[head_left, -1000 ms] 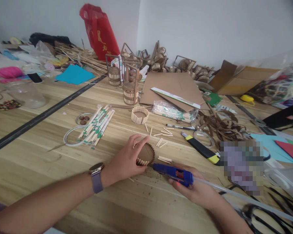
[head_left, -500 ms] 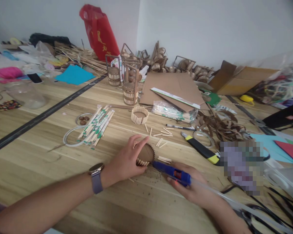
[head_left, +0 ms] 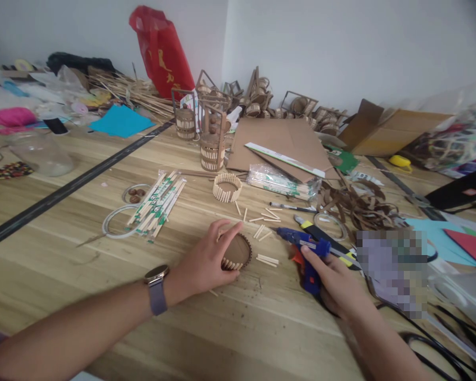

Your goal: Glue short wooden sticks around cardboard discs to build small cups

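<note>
Thumb and fingers of my left hand are curled round a round cardboard base, with short wooden sticks standing along part of its rim. The far left of that base is hidden by the hand. My right hand holds a blue glue gun by its handle, nozzle pointing left, away from the base. Cut sticks lie just right of the base, with more loose sticks beyond. Behind them stands a ring of upright sticks on a similar base.
Wrapped chopsticks and tape rolls lie to the left. A utility knife is beside the glue gun. Brown strips heap at right. Small stick-sided baskets stand before cardboard sheets. Black cords cross the near right.
My right hand has drawn the glue gun away from the base to the right and turned it, so its handle now shows. My left hand keeps its hold on the base.
</note>
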The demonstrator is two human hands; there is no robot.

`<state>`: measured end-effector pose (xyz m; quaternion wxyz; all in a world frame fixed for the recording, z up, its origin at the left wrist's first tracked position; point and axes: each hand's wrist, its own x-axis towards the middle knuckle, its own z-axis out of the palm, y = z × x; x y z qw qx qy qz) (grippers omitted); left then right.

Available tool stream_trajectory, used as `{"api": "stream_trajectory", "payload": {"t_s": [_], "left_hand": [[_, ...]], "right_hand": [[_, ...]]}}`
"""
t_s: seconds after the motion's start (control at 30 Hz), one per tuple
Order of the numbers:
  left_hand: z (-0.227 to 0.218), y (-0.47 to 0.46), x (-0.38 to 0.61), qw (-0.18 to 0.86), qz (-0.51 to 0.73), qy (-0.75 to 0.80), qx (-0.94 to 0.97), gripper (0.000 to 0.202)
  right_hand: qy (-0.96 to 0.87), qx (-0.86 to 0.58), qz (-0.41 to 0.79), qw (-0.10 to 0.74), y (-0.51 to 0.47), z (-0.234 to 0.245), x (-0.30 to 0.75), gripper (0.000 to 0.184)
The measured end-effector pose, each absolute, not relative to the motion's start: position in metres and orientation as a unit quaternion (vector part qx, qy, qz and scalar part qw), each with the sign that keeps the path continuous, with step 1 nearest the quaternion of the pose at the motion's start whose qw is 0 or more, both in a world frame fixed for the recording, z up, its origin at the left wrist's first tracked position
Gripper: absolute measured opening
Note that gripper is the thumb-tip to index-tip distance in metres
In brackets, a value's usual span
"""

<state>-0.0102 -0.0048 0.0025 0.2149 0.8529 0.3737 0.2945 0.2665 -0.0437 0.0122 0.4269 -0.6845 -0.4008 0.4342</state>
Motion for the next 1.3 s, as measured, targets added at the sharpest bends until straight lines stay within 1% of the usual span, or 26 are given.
{"api": "stream_trajectory", "payload": {"t_s": [0.1, 0.17, 0.23, 0.3, 0.37, 0.43, 0.53, 0.57, 0.63, 0.7, 0.77, 0.97, 1.1, 1.3], "left_hand": [[0.002, -0.004, -0.01, 0.215, 0.294, 0.372, 0.854, 0.1], [0.002, -0.005, -0.01, 0.214, 0.293, 0.374, 0.853, 0.1], [0.001, -0.005, -0.01, 0.212, 0.292, 0.377, 0.853, 0.1], [0.001, -0.005, -0.01, 0.209, 0.292, 0.379, 0.853, 0.1], [0.001, -0.005, -0.01, 0.207, 0.294, 0.378, 0.853, 0.099], [0.001, -0.005, -0.01, 0.208, 0.295, 0.374, 0.854, 0.099], [0.001, -0.005, -0.01, 0.213, 0.3, 0.37, 0.853, 0.098], [0.001, -0.005, -0.01, 0.215, 0.3, 0.371, 0.852, 0.098], [0.0, -0.005, -0.01, 0.216, 0.3, 0.373, 0.851, 0.098], [-0.001, -0.004, -0.01, 0.216, 0.3, 0.37, 0.852, 0.099], [-0.002, -0.004, -0.01, 0.216, 0.302, 0.362, 0.855, 0.1], [-0.001, -0.004, -0.01, 0.209, 0.292, 0.361, 0.861, 0.1], [0.0, -0.005, -0.01, 0.215, 0.292, 0.362, 0.859, 0.099], [-0.001, -0.005, -0.011, 0.223, 0.297, 0.362, 0.855, 0.1]], "right_hand": [[-0.383, -0.656, 0.467, 0.453, -0.04, 0.017, 0.271, 0.036], [-0.422, -0.672, 0.434, 0.427, -0.039, 0.02, 0.276, 0.037], [-0.503, -0.714, 0.328, 0.359, -0.04, 0.023, 0.28, 0.036], [-0.589, -0.742, 0.154, 0.281, -0.043, 0.024, 0.282, 0.035], [-0.657, -0.716, -0.004, 0.235, -0.047, 0.025, 0.278, 0.036], [-0.725, -0.647, -0.071, 0.224, -0.051, 0.024, 0.268, 0.035], [-0.819, -0.527, -0.052, 0.22, -0.054, 0.017, 0.247, 0.026], [-0.839, -0.499, -0.044, 0.213, -0.055, 0.013, 0.24, 0.026], [-0.859, -0.472, -0.045, 0.192, -0.055, 0.006, 0.23, 0.033], [-0.864, -0.472, -0.051, 0.166, -0.056, 0.0, 0.225, 0.038], [-0.857, -0.487, -0.05, 0.158, -0.056, -0.004, 0.222, 0.039], [-0.825, -0.523, 0.036, 0.21, -0.057, 0.001, 0.218, 0.028], [-0.818, -0.52, 0.06, 0.237, -0.057, 0.004, 0.216, 0.023], [-0.836, -0.51, 0.031, 0.198, -0.055, -0.001, 0.223, 0.02]]}}
